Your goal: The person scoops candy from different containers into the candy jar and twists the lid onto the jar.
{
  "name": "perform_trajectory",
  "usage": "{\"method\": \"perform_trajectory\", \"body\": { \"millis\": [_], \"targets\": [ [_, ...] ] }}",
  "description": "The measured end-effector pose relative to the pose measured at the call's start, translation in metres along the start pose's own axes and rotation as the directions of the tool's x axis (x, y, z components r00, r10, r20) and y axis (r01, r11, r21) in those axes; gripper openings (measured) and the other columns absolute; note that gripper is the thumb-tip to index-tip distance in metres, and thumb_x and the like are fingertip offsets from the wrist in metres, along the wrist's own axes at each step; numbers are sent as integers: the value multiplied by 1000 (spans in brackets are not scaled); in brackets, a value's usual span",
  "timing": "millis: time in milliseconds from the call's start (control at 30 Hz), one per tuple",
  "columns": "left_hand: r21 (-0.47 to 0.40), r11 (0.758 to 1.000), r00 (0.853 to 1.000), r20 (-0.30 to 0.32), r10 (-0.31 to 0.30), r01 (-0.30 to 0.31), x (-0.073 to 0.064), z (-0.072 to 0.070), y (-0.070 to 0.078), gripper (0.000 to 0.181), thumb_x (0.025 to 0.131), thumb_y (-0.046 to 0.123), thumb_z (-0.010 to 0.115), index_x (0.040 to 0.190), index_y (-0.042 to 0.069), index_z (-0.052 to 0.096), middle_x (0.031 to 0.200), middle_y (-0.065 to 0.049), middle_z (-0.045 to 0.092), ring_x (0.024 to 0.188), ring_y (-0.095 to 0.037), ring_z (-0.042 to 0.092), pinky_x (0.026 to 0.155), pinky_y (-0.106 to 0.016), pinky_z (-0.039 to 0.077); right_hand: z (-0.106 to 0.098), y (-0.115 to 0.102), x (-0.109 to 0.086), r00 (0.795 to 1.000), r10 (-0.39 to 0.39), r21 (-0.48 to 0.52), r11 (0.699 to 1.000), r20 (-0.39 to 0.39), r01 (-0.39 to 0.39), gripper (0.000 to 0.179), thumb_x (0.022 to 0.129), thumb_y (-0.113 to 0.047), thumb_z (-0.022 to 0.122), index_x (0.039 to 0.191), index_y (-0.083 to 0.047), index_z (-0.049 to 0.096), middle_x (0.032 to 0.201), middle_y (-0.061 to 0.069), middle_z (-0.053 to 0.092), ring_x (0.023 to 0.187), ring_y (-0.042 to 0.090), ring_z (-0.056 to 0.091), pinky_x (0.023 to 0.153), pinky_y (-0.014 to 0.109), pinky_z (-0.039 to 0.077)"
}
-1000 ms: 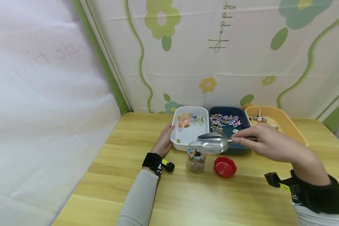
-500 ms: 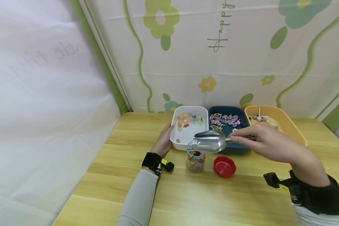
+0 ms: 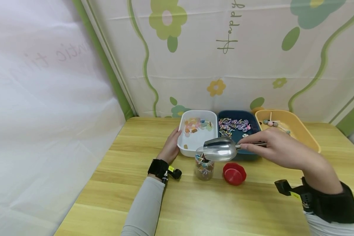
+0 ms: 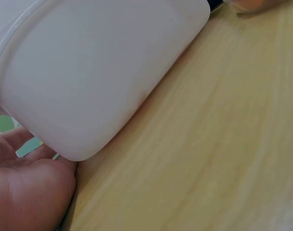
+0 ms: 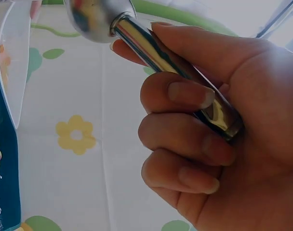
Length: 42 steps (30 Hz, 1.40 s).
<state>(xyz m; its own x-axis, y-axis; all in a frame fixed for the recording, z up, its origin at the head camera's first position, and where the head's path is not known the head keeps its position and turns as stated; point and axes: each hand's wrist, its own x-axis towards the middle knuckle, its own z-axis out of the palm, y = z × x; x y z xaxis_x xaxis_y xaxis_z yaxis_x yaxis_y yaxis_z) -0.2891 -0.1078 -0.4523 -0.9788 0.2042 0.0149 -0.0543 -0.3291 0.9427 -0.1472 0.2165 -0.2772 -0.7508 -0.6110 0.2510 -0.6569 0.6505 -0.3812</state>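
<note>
My right hand (image 3: 280, 150) grips the handle of a metal scoop (image 3: 220, 149), fingers curled round it as the right wrist view shows. The scoop's bowl is over the mouth of a clear jar (image 3: 204, 172), its open end to the left. Small colourful candies or lollipops with sticks fill much of the jar. The scoop partly hides the jar's mouth. My left hand (image 3: 170, 147) rests along the outer left side of a white tray (image 3: 202, 144), which holds pale coloured pieces (image 3: 194, 125). In the left wrist view its fingers go partly behind the tray wall (image 4: 98, 72).
A dark blue tray (image 3: 239, 139) with swirl-patterned lollipops (image 3: 234, 124) adjoins the white tray. On its right is a yellow tray (image 3: 301, 131) with several round-headed lollipops (image 3: 270, 123). A red lid (image 3: 234, 174) lies right of the jar on the wooden table (image 3: 188, 209).
The scoop makes small movements over the jar, first up and left, then slightly down and right. My left hand keeps its place on the white tray.
</note>
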Motion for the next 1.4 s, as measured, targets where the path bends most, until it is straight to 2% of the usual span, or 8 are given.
{"method": "perform_trajectory", "body": {
  "millis": [267,600,700,900,1067,1233,1300,1400],
  "targets": [
    [2,1000,1000,-6,-9,9,0,2,-1,46,104,27,34,147,14,25,151,-6,24,134,-21,23,111,-38,23,1,-6,-1,997,-64,58,996,-35,66,19,93,-23,60,109,-29,68,97,-16,65,68,5,52,54,22,43],
    [7,1000,1000,-5,-13,13,0,3,-1,47,104,28,35,148,15,25,151,-4,24,134,-20,23,111,-38,23,3,1,0,1000,-30,54,998,-10,30,18,93,-27,59,108,-27,69,100,-14,66,78,4,57,60,25,52],
    [9,1000,1000,-6,-15,15,1,4,0,47,103,28,35,147,15,25,151,-4,24,134,-20,24,111,-38,23,-1,5,-3,997,-58,36,998,-44,60,19,92,-21,61,109,-27,68,99,-14,66,69,3,55,66,27,48],
    [9,1000,1000,-13,-10,10,1,3,0,47,103,27,36,148,14,25,151,-5,25,133,-21,25,110,-37,25,-17,21,-17,986,-62,29,997,-157,68,30,88,-5,64,108,-27,69,104,-10,66,82,5,54,62,17,46],
    [-6,1000,1000,6,0,0,0,0,-2,49,104,26,35,149,12,22,151,-7,22,134,-22,23,111,-40,23,-36,43,-36,966,107,54,994,-234,-97,23,91,-8,61,108,-19,70,98,-1,68,73,10,56,54,16,43],
    [1,1000,1000,13,6,-6,0,0,-2,49,104,27,34,149,12,20,152,-8,21,134,-22,22,111,-39,22,-52,74,-55,891,332,13,938,-308,-346,24,94,-24,58,109,-8,69,96,14,68,69,-6,50,51,15,42],
    [5,1000,1000,9,9,-9,0,0,-1,49,104,27,34,149,13,21,152,-7,21,134,-22,22,111,-39,22,-54,87,-59,862,387,9,913,-327,-407,31,95,-28,57,110,-3,68,104,23,65,75,-14,45,60,26,51],
    [-2,1000,1000,-3,4,-4,0,-1,-1,48,104,26,35,148,14,23,151,-6,23,134,-22,24,111,-39,23,-52,106,-62,836,451,-1,880,-313,-475,40,97,-33,52,113,2,64,109,30,60,85,4,55,65,51,50]
  ]
}}
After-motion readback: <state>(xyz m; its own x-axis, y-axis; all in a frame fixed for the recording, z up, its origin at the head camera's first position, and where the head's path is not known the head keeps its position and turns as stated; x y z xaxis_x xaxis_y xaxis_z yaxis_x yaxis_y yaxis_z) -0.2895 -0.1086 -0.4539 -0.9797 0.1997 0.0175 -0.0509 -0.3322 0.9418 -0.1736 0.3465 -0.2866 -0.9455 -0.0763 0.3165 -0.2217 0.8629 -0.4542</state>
